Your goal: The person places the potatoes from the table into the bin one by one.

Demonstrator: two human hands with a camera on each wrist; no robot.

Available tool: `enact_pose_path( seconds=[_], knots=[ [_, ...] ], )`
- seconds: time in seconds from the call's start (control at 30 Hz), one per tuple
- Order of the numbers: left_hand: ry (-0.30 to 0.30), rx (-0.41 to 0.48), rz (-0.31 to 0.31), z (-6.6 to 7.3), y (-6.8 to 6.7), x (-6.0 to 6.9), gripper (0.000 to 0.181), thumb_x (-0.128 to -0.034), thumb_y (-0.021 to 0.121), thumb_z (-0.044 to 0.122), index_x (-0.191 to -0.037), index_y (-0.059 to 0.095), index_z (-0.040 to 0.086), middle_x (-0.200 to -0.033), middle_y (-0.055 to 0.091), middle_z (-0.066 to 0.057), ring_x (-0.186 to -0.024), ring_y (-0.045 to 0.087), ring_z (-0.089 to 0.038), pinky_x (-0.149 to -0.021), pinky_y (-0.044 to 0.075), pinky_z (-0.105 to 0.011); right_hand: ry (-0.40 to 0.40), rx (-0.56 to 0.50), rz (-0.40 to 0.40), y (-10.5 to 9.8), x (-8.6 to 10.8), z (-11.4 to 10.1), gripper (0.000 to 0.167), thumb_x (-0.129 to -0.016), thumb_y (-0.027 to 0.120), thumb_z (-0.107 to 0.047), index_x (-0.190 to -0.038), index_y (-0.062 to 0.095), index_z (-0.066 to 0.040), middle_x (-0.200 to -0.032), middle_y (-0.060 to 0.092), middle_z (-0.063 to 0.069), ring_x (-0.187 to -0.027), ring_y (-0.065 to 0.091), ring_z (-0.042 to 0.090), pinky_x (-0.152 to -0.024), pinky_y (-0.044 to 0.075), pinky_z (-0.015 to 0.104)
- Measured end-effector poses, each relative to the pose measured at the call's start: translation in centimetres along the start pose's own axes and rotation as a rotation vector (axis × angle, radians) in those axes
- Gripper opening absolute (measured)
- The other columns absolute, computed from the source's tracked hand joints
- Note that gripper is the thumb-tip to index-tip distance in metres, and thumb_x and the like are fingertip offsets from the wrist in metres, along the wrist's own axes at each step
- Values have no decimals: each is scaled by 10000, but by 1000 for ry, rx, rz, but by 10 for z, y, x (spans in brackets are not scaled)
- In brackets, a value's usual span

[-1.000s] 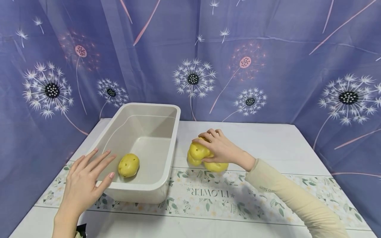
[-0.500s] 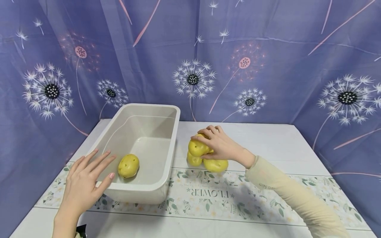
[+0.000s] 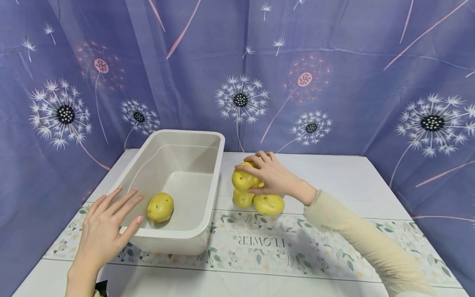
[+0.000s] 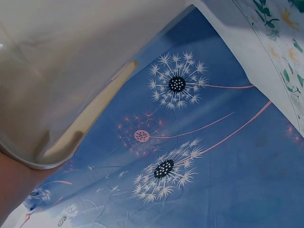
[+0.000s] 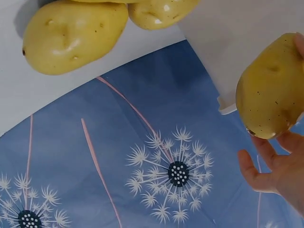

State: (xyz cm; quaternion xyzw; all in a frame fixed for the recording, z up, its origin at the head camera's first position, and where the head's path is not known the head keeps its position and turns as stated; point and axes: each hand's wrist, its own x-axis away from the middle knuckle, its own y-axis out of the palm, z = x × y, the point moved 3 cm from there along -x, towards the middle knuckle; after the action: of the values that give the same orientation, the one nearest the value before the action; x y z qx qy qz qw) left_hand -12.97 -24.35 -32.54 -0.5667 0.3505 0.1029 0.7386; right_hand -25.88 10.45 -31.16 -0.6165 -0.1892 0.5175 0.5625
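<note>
My right hand (image 3: 273,177) grips a yellow potato (image 3: 243,179) above the other potatoes on the table. In the right wrist view the held potato (image 5: 271,88) is at the right, with the fingers of my right hand (image 5: 280,166) around it. Beneath it in the head view lie a small potato (image 3: 243,199) and a larger one (image 3: 269,205). My left hand (image 3: 102,231) has its fingers spread over the near left rim of a pale bin (image 3: 221,165). One potato (image 3: 160,207) lies inside the bin, near its front.
The white table (image 3: 326,177) carries a flowered strip (image 3: 319,247) with lettering. Blue curtains (image 3: 185,74) with dandelion prints hang behind and at both sides. A small black object (image 3: 102,287) shows beside the left wrist.
My right hand has risen slightly with its potato and moved a little away and to the left, showing more of the potatoes beneath. The left hand has not moved.
</note>
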Motion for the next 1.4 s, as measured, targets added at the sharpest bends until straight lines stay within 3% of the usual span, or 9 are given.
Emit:
enact_pose_path(
  seconds=[0.97, 1.4],
  knots=[
    [8, -9, 4, -1, 2, 1, 407, -803, 547, 344, -1166, 587, 163, -1211, 581, -115, -1260, 394, -273, -1075, 216, -460, -7, 11, 30, -10, -23, -1, 663, -678, 695, -461, -1265, 460, -259, -1179, 513, 62, -992, 410, 219, -733, 329, 354],
    [3, 0, -3, -1, 1, 1, 409, -814, 542, 359, -1179, 582, 179, -1215, 578, -116, -1274, 382, -265, -1084, 205, -471, 2, -35, 49, -17, -43, -1, 632, -710, 672, -459, -1273, 452, -272, -1179, 504, 57, -1012, 390, 216, -807, 323, 399]
  ],
)
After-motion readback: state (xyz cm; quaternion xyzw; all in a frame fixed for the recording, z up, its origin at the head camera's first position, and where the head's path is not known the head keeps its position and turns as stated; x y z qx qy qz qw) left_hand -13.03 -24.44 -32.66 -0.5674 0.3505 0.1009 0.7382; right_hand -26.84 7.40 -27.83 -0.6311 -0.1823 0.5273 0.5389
